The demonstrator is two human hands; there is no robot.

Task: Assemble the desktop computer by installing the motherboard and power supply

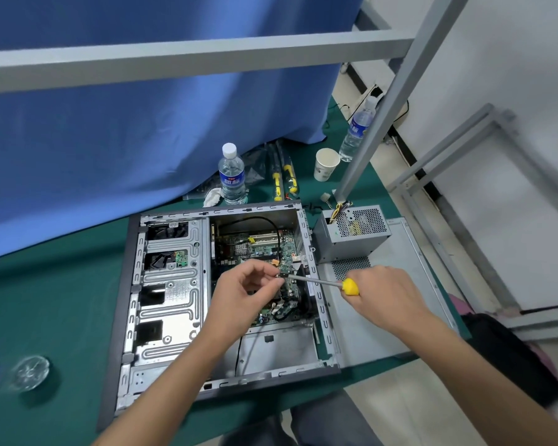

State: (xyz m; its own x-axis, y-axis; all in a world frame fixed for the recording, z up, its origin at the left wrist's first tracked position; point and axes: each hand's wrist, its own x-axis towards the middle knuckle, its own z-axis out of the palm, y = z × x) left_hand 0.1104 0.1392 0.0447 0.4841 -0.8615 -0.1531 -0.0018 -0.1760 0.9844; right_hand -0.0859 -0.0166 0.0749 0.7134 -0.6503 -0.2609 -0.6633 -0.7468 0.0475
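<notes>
I see a green table (pixel 62 300) from above, with a blue curtain (pixel 126 140) hanging behind it and a grey metal frame (pixel 207 56) crossing the upper view; one slanted post of that frame comes down just behind the power supply (pixel 351 233).

The largest thing on the table is the open computer case (pixel 171 284), lying on its side. Its left half is a silver drive cage; its right compartment holds the green motherboard (pixel 255 246), with a black cable looped over it. My two forearms reach in from below and hide the lower part of the board.

To the right of the case lies its flat grey side panel (pixel 384 317). The power supply sits outside the case, on the far end of that panel, touching the case's right wall, its wires trailing behind.

Behind the case stand a water bottle (pixel 232 175), two yellow-handled tools (pixel 284 178) and a paper cup (pixel 326 164); a second bottle (pixel 356 130) is further back.

My right hand (pixel 387 291) grips the yellow handle of a screwdriver (pixel 316 281), its shaft pointing left over the board. My left hand (pixel 242 291) pinches something small at the screwdriver's tip; I cannot tell what.
</notes>
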